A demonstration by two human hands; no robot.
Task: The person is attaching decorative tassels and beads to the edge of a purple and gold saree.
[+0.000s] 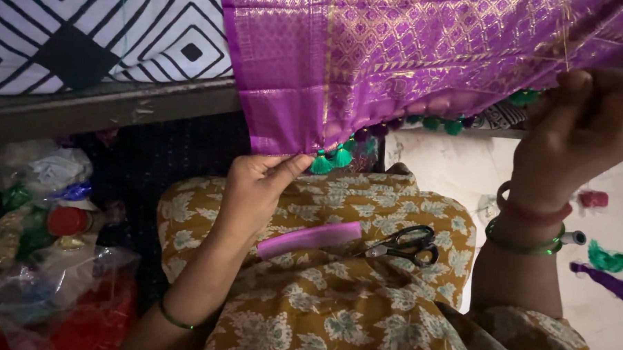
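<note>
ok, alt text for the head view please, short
Two bare hands hold the tasselled lower edge of a purple-and-gold woven silk fabric: the left hand pinches a corner by green thread tassels, the right hand grips the edge further along. Black-handled scissors and a pink plastic comb lie on the lap.

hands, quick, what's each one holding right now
left hand: pinching the purple cloth hem by a green tassel
right hand: closed on the cloth edge

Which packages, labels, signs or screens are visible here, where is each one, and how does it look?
Clear plastic bags: piled at the lower left on the floor, crumpled, with red, green and blue contents showing through.
Red round lid: among the bags, on a small container.
No labels, signs or screens can be made out.
</note>
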